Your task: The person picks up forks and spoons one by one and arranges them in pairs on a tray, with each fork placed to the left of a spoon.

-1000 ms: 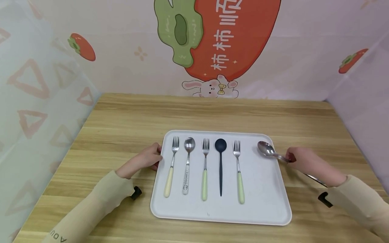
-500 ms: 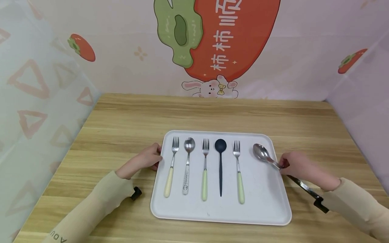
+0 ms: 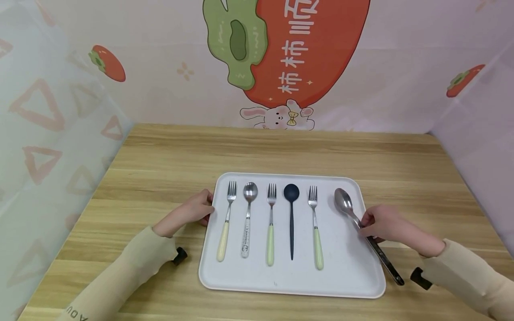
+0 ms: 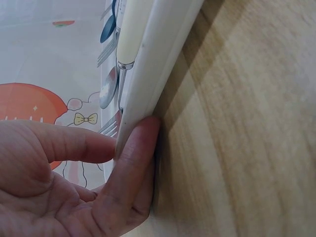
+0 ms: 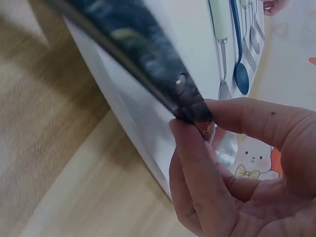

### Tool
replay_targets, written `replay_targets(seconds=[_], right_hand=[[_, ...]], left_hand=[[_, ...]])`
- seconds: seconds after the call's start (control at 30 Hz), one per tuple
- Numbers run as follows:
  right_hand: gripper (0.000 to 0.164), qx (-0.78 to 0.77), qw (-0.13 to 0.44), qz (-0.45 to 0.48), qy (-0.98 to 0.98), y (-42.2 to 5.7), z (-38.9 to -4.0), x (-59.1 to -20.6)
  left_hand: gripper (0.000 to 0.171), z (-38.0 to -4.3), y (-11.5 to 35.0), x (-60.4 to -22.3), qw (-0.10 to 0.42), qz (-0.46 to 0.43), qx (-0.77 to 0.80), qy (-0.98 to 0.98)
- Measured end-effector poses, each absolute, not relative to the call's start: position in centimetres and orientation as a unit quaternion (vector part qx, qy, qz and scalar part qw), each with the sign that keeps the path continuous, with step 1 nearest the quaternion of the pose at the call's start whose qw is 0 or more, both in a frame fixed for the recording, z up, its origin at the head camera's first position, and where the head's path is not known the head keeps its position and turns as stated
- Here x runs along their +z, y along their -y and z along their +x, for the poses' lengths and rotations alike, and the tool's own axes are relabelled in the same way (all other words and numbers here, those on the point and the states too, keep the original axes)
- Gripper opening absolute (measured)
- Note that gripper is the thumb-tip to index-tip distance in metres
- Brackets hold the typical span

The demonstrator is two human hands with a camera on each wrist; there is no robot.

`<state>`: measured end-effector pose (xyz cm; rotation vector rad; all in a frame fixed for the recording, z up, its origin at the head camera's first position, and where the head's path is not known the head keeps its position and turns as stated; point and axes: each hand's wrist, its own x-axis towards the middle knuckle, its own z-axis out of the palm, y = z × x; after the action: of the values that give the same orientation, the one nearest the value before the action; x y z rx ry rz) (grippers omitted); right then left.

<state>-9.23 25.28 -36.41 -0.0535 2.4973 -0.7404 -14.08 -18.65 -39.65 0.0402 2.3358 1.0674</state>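
A white rectangular tray point(image 3: 345, 276) lies on the wooden table. My left hand point(image 3: 196, 207) pinches its left rim; in the left wrist view the thumb point(image 4: 94, 145) is at the upper edge and the fingers at the outer side. My right hand point(image 3: 387, 223) pinches a large metal serving spoon point(image 3: 343, 200) where its neck meets the dark handle point(image 3: 386, 261). The spoon slants over the tray's right rim, bowl over the tray, handle end beyond the rim. In the right wrist view the handle point(image 5: 148, 49) passes close to the camera, between thumb and fingertips.
Lined up on the tray are a cream-handled fork point(image 3: 223, 240), a metal spoon point(image 3: 250, 191), a green-handled fork point(image 3: 271, 245), a black spoon point(image 3: 291, 192) and another green-handled fork point(image 3: 318, 249). A patterned wall covering point(image 3: 168, 89) stands behind and at both sides.
My right hand has moved left with the serving spoon, bringing it further over the tray. The spoon has turned steeper, its handle swinging toward the front. The left hand and tray stay put.
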Motion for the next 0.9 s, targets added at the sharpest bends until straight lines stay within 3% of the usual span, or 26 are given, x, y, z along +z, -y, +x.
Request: replay_targets(seconds=[0.57, 0.9], right_hand=[[0.022, -0.347, 0.261, 0.037, -0.900, -23.6, -8.8, -37.5], [0.023, -0.337, 0.253, 0.048, -0.906, -22.7, -8.6, -38.3]], left_hand=[[0.021, -14.2, 19.4, -40.2, 0.289, 0.047, 0.443, -0.847], [0.022, -14.0, 18.7, -39.7, 0.285, 0.016, 0.421, -0.861]])
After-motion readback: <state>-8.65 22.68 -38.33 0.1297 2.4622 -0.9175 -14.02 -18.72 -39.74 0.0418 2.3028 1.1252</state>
